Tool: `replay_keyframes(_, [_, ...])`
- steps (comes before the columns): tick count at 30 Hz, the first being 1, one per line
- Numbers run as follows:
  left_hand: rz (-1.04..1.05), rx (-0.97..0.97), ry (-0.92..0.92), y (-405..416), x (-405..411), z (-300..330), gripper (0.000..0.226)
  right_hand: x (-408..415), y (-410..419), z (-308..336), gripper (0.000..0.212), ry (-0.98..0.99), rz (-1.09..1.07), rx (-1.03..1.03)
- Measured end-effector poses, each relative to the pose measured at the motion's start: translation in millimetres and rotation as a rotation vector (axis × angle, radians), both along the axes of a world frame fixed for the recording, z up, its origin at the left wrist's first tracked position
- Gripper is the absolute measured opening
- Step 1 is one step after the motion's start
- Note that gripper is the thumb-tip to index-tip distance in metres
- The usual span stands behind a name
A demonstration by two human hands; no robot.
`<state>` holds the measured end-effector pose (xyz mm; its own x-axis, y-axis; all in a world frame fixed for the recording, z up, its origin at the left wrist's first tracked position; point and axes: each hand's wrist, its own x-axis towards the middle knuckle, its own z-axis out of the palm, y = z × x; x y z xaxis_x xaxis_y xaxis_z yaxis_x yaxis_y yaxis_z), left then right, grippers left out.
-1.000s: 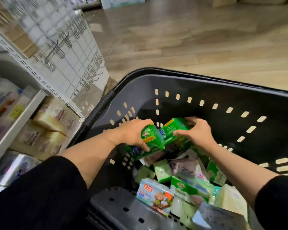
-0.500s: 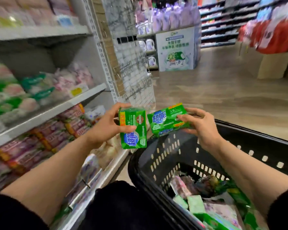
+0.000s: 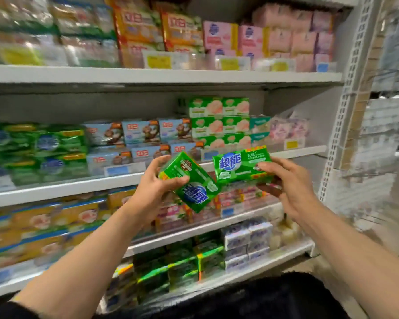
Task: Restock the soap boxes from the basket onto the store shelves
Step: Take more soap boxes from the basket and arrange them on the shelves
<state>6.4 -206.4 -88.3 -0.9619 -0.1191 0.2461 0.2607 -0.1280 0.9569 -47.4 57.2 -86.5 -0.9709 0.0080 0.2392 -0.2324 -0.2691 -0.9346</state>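
My left hand (image 3: 156, 188) grips a green soap box (image 3: 191, 183), tilted with its blue logo pointing down to the right. My right hand (image 3: 288, 185) holds a second green soap box (image 3: 242, 165) level, its blue logo facing me. Both boxes hang in the air in front of the middle shelf (image 3: 78, 185). Matching green soap packs (image 3: 44, 146) sit stacked at the left of that shelf. The basket is out of view.
The upper shelf (image 3: 171, 75) carries orange and pink packs. Blue boxes with a bear picture (image 3: 141, 134) and green-white boxes (image 3: 219, 120) fill the middle shelf. Lower shelves hold yellow, pink, dark green and white packs. A white perforated upright (image 3: 341, 116) closes the unit on the right.
Both hands lifted the two green soap boxes out of the basket and up before the shelves. The view swung left from the basket and aisle to the shelf unit.
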Motion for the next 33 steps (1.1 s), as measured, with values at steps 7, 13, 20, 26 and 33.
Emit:
replay_keyframes(7, [0.258, -0.052, 0.013, -120.9, 86.5, -20.3, 0.076, 13.7, -152.0, 4.6, 0.054, 0.078, 0.249, 0.142])
replay_keyframes(13, [0.479, -0.002, 0.052, -198.7, 154.3, -30.0, 0.075, 42.3, -251.8, 9.9, 0.044, 0.118, 0.407, 0.213])
replay_keyframes(20, [0.725, 0.166, 0.199, -270.5, 192.2, -7.5, 0.075, 43.3, -323.9, 35.6, 0.047, 0.151, 0.401, 0.198])
replay_keyframes(26, [0.772, 0.133, 0.238, -314.2, 181.1, 27.4, 0.053, 26.4, -353.8, 51.3, 0.035, 0.187, 0.362, 0.176])
replay_keyframes(33, [0.685, -0.005, 0.199, -345.0, 142.1, 40.0, 0.068, 12.2, -368.4, 78.3, 0.025, 0.265, 0.279, 0.086])
